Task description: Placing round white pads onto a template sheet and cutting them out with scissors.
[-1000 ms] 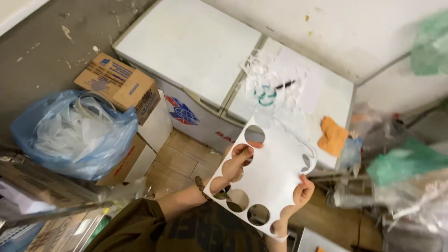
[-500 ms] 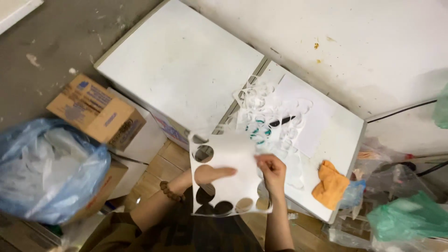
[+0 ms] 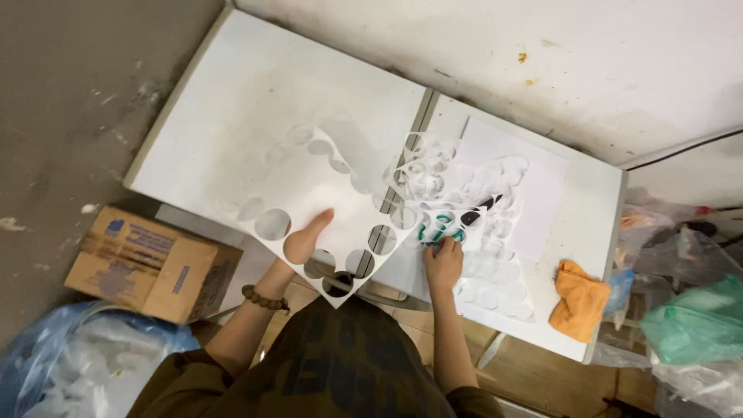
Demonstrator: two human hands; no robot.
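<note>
Left hand: fingers closed on the near edge of a white sheet punched with round holes; thumb on top, the rest hidden beneath. Bead bracelet at the wrist.

Sheet: held flat and skewed over the left white table, one corner hanging off the near edge.

Right hand: fingers curled at green-handled scissors; apparently gripping, though blur makes the hold unclear.

Scissors: on the right table, among more cut-out sheets.

Orange cloth: near the right table's front edge.

Cardboard box: on the floor, left, just above a blue bag.
</note>
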